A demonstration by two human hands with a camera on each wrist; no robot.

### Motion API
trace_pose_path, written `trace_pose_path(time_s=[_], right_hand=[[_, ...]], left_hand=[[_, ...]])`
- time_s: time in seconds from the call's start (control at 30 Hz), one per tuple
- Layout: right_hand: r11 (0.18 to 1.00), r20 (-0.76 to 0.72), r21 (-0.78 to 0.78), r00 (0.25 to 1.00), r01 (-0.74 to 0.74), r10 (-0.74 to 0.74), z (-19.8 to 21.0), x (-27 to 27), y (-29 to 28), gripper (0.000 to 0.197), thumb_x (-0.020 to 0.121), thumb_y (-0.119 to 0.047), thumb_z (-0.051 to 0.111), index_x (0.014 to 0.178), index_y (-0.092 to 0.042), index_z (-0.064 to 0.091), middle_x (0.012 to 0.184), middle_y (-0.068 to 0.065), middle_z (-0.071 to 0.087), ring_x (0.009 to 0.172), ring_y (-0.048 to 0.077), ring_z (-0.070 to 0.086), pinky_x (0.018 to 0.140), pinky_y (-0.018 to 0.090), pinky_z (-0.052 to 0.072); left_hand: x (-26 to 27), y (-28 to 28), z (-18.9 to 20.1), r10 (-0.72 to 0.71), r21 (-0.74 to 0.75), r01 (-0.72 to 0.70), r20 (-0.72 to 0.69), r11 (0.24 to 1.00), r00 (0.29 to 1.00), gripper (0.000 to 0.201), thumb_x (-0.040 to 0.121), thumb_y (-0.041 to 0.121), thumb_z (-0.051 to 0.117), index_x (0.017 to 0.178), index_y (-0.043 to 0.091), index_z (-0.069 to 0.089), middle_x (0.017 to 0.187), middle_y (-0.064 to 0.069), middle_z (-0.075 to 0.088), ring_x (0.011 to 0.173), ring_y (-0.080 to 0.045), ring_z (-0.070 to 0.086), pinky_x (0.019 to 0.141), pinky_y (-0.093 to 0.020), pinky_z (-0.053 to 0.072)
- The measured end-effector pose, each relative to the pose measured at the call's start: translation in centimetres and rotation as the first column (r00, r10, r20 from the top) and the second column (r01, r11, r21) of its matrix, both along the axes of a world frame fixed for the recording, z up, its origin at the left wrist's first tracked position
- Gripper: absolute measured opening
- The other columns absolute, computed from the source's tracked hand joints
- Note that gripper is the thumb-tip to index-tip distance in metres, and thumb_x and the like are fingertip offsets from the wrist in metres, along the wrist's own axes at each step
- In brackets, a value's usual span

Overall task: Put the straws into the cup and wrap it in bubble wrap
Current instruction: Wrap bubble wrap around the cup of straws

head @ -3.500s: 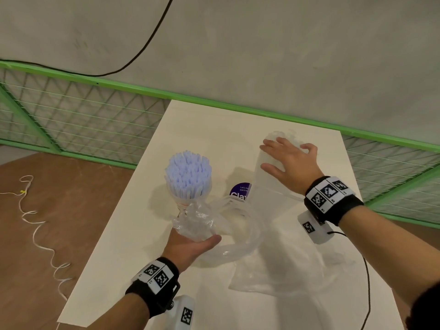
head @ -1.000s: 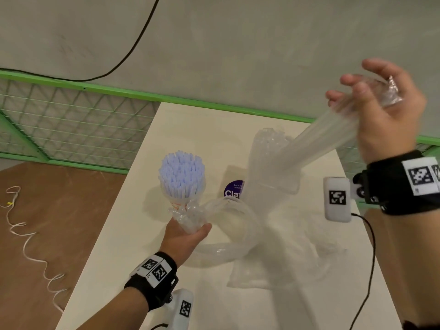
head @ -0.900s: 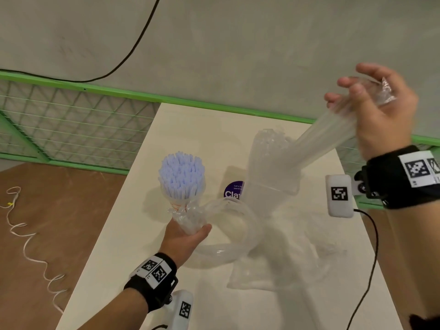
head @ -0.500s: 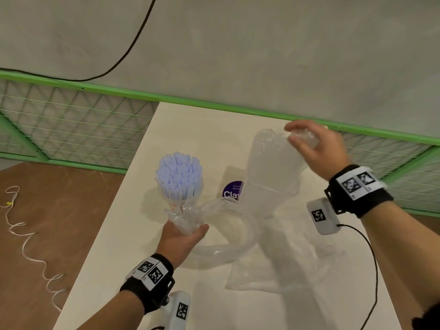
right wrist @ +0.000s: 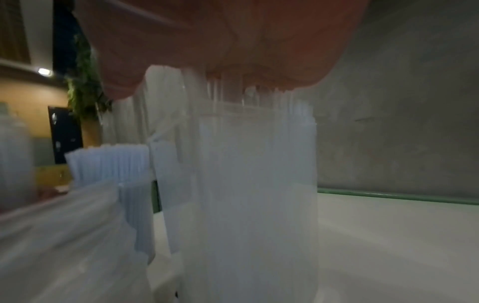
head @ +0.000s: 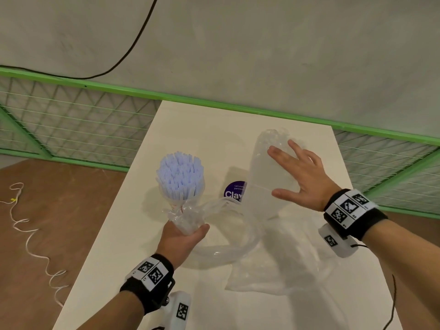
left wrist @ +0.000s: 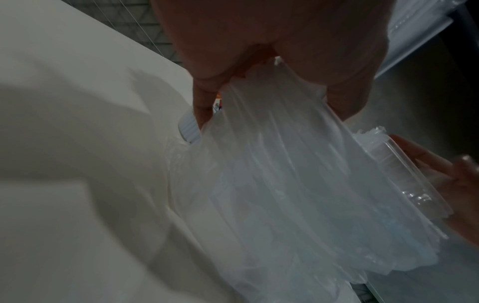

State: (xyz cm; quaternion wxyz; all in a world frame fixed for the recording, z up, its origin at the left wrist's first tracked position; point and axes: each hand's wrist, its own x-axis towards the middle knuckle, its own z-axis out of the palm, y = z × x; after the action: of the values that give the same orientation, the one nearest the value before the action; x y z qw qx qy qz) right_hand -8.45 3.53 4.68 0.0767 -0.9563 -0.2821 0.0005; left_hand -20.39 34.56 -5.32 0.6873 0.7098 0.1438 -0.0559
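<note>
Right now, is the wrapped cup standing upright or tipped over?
Upright: the wrapped cup stands on the table, and the right hand lies flat against its side.

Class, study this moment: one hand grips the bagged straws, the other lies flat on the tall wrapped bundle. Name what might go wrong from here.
1. The left hand grips only the gathered bag below the straws; the top-heavy bunch may tip or spill.
2. The right hand lies open against the tall bubble-wrapped bundle, not gripping it; the bundle may topple on the table.
3. A loose plastic loop joins both; moving one may drag the other.
</note>
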Motion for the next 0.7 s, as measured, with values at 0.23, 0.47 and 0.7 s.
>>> trace_pose_path(time_s=[0.23,0.47,0.7], right_hand=[[0.998,0.123,0.013,0.991,0.061,-0.062,-0.8,0.9,0.3,0.067,0.09,-0.072,0.029,0.15,-0.043,0.028,0.155,-0.02,0.031,0.146,0.019,0.022,0.108,0.044,0.019],[0.989,0.213,0.003,0.966,0.149,-0.146,0.2,0.9,2.1,0.058,0.089,-0.072,0.033,0.138,-0.043,0.046,0.147,-0.022,0.042,0.135,0.018,0.035,0.093,0.044,0.023],[0.84,-0.097,0.511,0.958,-0.184,0.269,1.1,-5.8,10.8,0.06,0.083,-0.031,0.073,0.138,-0.023,0.05,0.138,-0.013,0.053,0.127,0.0,0.048,0.109,0.028,0.036]], left_hand=[[-0.1,0.0,0.0,-0.005,-0.007,0.005,0.006,1.0,1.0,0.031,0.07,0.028,0.081,0.098,0.019,0.07,0.088,0.003,0.075,0.084,-0.009,0.07,0.077,-0.023,0.047],[0.0,0.3,-0.4,-0.045,0.048,0.044,0.007,0.998,0.999,0.032,0.074,0.02,0.085,0.102,0.02,0.07,0.093,0.005,0.074,0.088,-0.007,0.069,0.078,-0.022,0.047],[0.3,0.1,0.6,-0.128,0.007,0.128,0.033,0.992,0.991,0.042,0.07,0.029,0.088,0.106,0.025,0.067,0.101,0.005,0.075,0.097,-0.009,0.069,0.084,-0.024,0.052]])
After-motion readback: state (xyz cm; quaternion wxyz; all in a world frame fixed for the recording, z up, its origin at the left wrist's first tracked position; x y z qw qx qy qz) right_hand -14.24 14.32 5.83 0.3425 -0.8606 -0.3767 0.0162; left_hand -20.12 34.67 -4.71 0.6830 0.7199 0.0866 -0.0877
